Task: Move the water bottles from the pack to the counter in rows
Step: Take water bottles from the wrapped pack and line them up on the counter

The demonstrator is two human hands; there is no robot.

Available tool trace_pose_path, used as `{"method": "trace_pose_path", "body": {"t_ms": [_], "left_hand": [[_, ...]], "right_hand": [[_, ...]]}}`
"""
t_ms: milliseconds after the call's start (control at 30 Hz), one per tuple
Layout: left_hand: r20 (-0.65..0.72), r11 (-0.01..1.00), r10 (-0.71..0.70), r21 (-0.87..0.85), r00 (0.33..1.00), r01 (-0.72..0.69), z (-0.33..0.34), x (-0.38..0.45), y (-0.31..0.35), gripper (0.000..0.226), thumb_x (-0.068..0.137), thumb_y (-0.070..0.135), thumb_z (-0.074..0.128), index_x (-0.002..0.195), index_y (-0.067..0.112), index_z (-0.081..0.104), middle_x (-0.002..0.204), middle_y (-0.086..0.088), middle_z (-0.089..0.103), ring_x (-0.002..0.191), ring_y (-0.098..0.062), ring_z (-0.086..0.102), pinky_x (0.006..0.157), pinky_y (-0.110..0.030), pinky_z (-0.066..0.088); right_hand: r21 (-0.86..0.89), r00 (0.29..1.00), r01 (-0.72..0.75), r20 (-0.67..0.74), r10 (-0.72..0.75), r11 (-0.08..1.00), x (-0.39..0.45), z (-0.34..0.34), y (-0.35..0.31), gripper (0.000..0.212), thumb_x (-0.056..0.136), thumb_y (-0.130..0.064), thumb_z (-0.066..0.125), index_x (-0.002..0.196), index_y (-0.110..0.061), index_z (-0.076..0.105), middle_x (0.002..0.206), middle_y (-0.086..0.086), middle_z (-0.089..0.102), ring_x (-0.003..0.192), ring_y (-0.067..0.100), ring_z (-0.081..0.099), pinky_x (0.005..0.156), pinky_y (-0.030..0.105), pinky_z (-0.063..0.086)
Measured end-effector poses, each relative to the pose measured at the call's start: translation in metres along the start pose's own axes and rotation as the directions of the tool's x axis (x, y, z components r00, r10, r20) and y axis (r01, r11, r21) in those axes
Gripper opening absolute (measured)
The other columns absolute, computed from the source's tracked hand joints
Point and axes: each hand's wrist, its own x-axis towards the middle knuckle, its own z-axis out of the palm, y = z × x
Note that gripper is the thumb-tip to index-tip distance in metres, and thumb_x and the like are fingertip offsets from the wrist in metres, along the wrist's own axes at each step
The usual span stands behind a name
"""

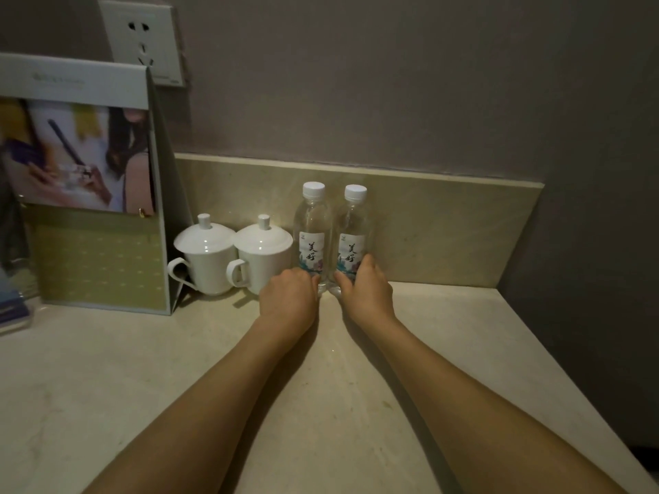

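Standing upright on the pale stone bench, two clear water bottles with white caps are shown side by side, touching, against the low backsplash. The left bottle is held low at its base by the left hand, whose grip is closed around it from about 7 o'clock. The right bottle is clasped near its label by the right hand, fingers wrapped on from about 5 o'clock. Both forearms are extended from the 6 o'clock edge of the view. At 9 o'clock of the bottles, two white lidded cups are set in line with them, the nearer one just beside the left bottle. Farther toward 9 o'clock a standing printed card is seen, and above it a wall socket at 11 o'clock.
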Motion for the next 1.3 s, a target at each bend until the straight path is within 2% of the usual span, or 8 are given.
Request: {"method": "trace_pose_path", "body": {"t_ms": [233, 333, 500, 600, 767, 900, 1167, 1300], "left_hand": [[0.167, 0.991, -0.057, -0.113, 0.984, 0.077, -0.019, 0.003, -0.003, 0.038, 0.100, 0.038, 0.041, 0.091, 0.013, 0.067, 0.087, -0.009, 0.066, 0.080, -0.026, 0.063, 0.075, -0.039, 0.056], [0.137, 0.958, -0.082, -0.264, 0.987, 0.116, -0.030, -0.004, 0.003, 0.040, 0.099, 0.040, 0.041, 0.083, 0.012, 0.065, 0.085, -0.011, 0.068, 0.080, -0.029, 0.065, 0.075, -0.042, 0.056], [0.122, 0.867, -0.062, -0.484, 0.991, 0.114, -0.058, -0.023, 0.028, 0.036, 0.098, 0.040, 0.043, 0.082, 0.016, 0.064, 0.081, -0.005, 0.069, 0.078, -0.026, 0.068, 0.076, -0.047, 0.058], [0.116, 0.847, -0.015, -0.527, 0.993, 0.074, -0.077, -0.039, 0.053, 0.033, 0.099, 0.039, 0.044, 0.089, 0.017, 0.066, 0.080, -0.002, 0.069, 0.078, -0.023, 0.068, 0.078, -0.046, 0.058], [0.127, 0.770, 0.046, -0.636, 0.991, 0.046, -0.090, -0.088, 0.115, 0.031, 0.100, 0.028, 0.039, 0.097, 0.014, 0.067, 0.076, 0.001, 0.070, 0.072, -0.023, 0.069, 0.078, -0.046, 0.056], [0.171, 0.721, 0.052, -0.689, 0.984, 0.082, -0.089, -0.135, 0.178, 0.029, 0.099, 0.032, 0.040, 0.114, 0.018, 0.060, 0.100, -0.005, 0.069, 0.091, -0.029, 0.068, 0.084, -0.049, 0.053], [0.118, 0.552, 0.099, -0.833, 0.988, 0.045, -0.084, -0.244, 0.324, 0.023, 0.099, 0.040, 0.045, 0.117, 0.030, 0.056, 0.110, 0.006, 0.065, 0.099, -0.017, 0.064, 0.087, -0.042, 0.055], [0.160, 0.490, 0.146, -0.869, 0.976, 0.069, -0.061, -0.292, 0.401, 0.026, 0.099, 0.037, 0.047, 0.121, 0.027, 0.057, 0.110, 0.007, 0.066, 0.102, -0.016, 0.065, 0.090, -0.043, 0.055]], "right_hand": [[0.040, 0.998, -0.041, 0.056, 0.038, 0.998, -0.004, -0.009, -0.004, 0.051, 0.093, -0.038, 0.061, 0.130, -0.007, 0.044, 0.131, 0.014, 0.053, 0.119, 0.032, 0.054, 0.092, 0.040, 0.046], [0.032, 0.998, -0.065, 0.008, 0.065, 0.997, -0.011, -0.021, 0.000, 0.047, 0.093, -0.038, 0.060, 0.129, -0.008, 0.050, 0.127, 0.013, 0.058, 0.118, 0.031, 0.055, 0.091, 0.037, 0.045], [0.136, 0.999, -0.036, 0.015, 0.034, 0.990, -0.025, -0.059, -0.002, 0.029, 0.093, -0.035, 0.057, 0.105, -0.008, 0.063, 0.101, 0.009, 0.068, 0.098, 0.030, 0.064, 0.085, 0.043, 0.053], [0.182, 0.999, 0.045, -0.035, -0.039, 0.982, -0.036, -0.089, -0.005, 0.016, 0.091, -0.029, 0.055, 0.085, -0.016, 0.063, 0.079, 0.000, 0.066, 0.083, 0.023, 0.064, 0.069, 0.030, 0.047], [0.256, 0.992, 0.102, -0.095, -0.080, 0.961, -0.069, -0.142, 0.014, 0.019, 0.093, -0.026, 0.053, 0.081, -0.015, 0.062, 0.075, 0.004, 0.068, 0.075, 0.024, 0.065, 0.068, 0.037, 0.052], [0.290, 0.990, 0.106, -0.117, -0.075, 0.951, -0.102, -0.194, 0.058, 0.017, 0.091, -0.025, 0.054, 0.082, -0.015, 0.062, 0.077, 0.006, 0.069, 0.081, 0.027, 0.068, 0.078, 0.048, 0.055], [0.346, 0.967, 0.099, -0.256, -0.008, 0.933, -0.178, -0.318, 0.183, 0.018, 0.095, -0.028, 0.054, 0.078, -0.023, 0.061, 0.070, -0.003, 0.066, 0.061, 0.008, 0.060, 0.058, 0.024, 0.049], [0.368, 0.957, 0.038, -0.281, 0.072, 0.929, -0.209, -0.373, 0.247, 0.017, 0.094, -0.025, 0.055, 0.077, -0.022, 0.061, 0.071, -0.001, 0.067, 0.064, 0.014, 0.061, 0.063, 0.035, 0.051]]}}
